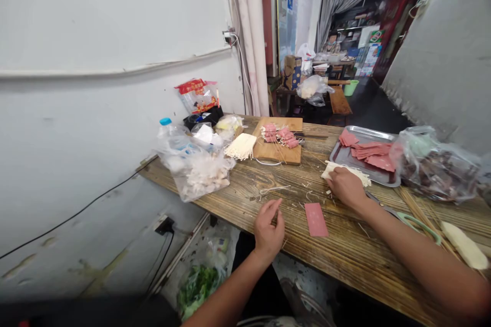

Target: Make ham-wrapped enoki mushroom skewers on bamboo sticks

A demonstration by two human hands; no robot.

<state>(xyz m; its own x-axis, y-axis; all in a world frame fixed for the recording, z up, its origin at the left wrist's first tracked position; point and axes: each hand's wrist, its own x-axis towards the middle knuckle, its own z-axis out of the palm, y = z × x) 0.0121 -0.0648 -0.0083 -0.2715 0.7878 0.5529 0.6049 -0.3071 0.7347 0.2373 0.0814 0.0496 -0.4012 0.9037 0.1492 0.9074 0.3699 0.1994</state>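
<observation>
My left hand point(268, 230) hovers at the table's near edge, thumb and fingers apart, holding nothing. To its right a single pink rectangular meat slice point(316, 220) lies flat on the wood. My right hand point(346, 187) reaches further out, its fingers closed on a bunch of enoki mushrooms point(359, 176) beside the metal tray; the fingertips are partly hidden. Folded and stacked pink slices point(371, 151) lie in that tray point(337, 157). Scissors point(416, 222) with green handles rest under my right forearm, near thin wooden skewers point(412, 199).
A cutting board point(278, 155) at the back carries skewered pink rolls point(286, 138), with another enoki bunch point(241, 146) beside it. Plastic bags point(201, 173) crowd the left end. A bag of dark food point(441, 168) and a pale oblong piece point(464, 245) are at right.
</observation>
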